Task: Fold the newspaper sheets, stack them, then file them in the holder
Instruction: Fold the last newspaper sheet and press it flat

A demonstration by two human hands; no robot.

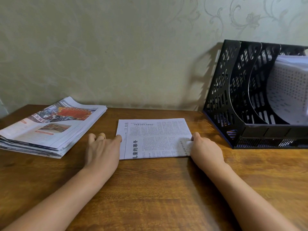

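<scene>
**A:** Where's the sheet being worked on?

**B:** A folded newspaper sheet [154, 139] lies flat in the middle of the wooden table [150, 189], printed side up, black text with a bold headline running along its near left part. It's a tidy rectangle, long side across the view.

**A:** And the hands?

**B:** One at each end. The left hand [101, 147] rests palm down beside the sheet's left edge, fingers fairly straight, the forefinger tip touching the paper near that edge; nothing is clasped. There's a gold ring [101, 135] on one finger. The right hand [206, 148] sits at the sheet's near right corner, thumb on top of the paper. Its fingers are turned under and hidden, so I cannot tell whether it pinches the corner or only presses it.

**A:** The other papers?

**B:** A thick stack of newspapers [50, 129] lies on the left of the table, well apart from the folded sheet, a colour page with red and orange pictures on top, edges a little fanned.

**A:** The holder?

**B:** A black perforated file holder [233, 90] stands at the right back of the table against the patterned wallpaper [116, 47], with several curved dividers. A white perforated basket [290, 90] shows in its far right part; the nearer slots look bare
</scene>
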